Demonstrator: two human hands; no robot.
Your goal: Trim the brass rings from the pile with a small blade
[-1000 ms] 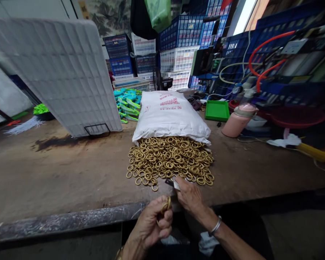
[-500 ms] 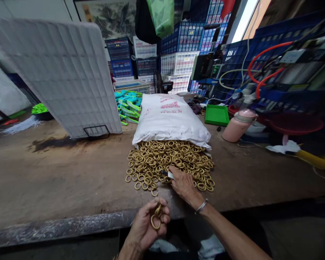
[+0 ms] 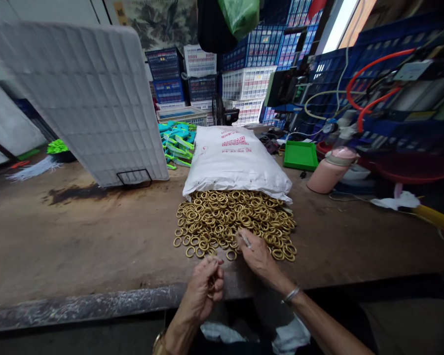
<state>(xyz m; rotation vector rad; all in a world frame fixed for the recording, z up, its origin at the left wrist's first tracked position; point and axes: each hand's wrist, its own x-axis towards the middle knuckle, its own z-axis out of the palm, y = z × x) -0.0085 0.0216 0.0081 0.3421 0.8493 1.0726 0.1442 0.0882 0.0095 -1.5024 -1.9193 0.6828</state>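
Observation:
A heap of gold-coloured rings (image 3: 229, 212) spreads over the wooden table, spilling out from under a white printed sack (image 3: 240, 162). My left hand (image 3: 202, 288) is closed at the table's front edge, with gold rings (image 3: 211, 285) partly hidden inside its curled fingers. To its right, my right hand (image 3: 259, 254) is closed at the near side of the heap. Between its fingers shows a small pale-handled tool (image 3: 246, 241); its working end is hidden from me. One loose ring (image 3: 231, 255) lies between the two hands.
A tall white ribbed panel (image 3: 96, 103) stands on the left in a wire stand (image 3: 134, 177). Teal and lime pieces (image 3: 175, 140) lie behind the sack. On the right are a green tray (image 3: 301, 156), a pink bottle (image 3: 331, 172) and a red dish (image 3: 416, 170). Stacked crates (image 3: 247, 85) fill the back.
My left hand has risen towards the heap and its fingers have closed further over the rings. The right hand has shifted slightly right, and its tool's dark end no longer shows.

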